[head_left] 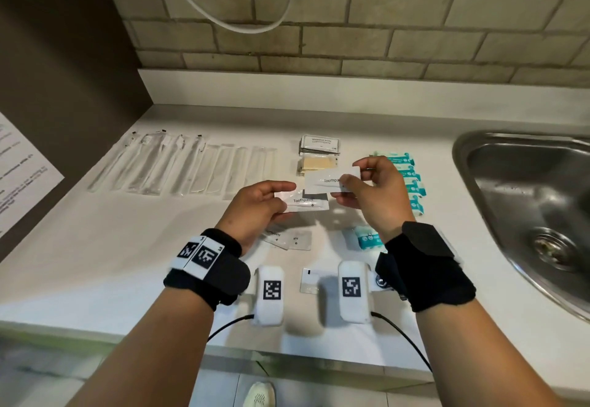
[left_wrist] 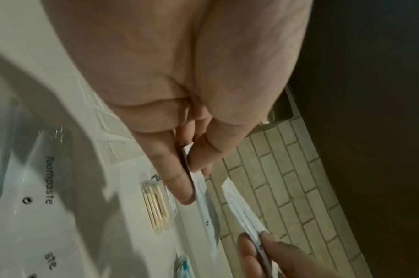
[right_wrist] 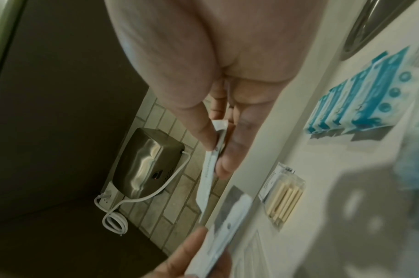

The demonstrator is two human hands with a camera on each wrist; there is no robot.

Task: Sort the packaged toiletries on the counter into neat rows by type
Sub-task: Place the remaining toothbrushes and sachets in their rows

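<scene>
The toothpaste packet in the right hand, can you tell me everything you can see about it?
The toothpaste packet is a small, flat, white sachet that looks like glossy plastic film, printed with dark letters reading "Toothpa", the rest hidden by the thumb. It is sealed and held up off the counter, lying nearly level. The right hand pinches its right end between thumb and fingers. It sits just above another toothpaste sachet in the left hand.

White toothpaste sachets [head_left: 332, 180], teal-and-white packets [head_left: 412, 183], beige brick-patterned tiles [head_left: 383, 23], steel-grey sink [head_left: 526, 183].
</scene>
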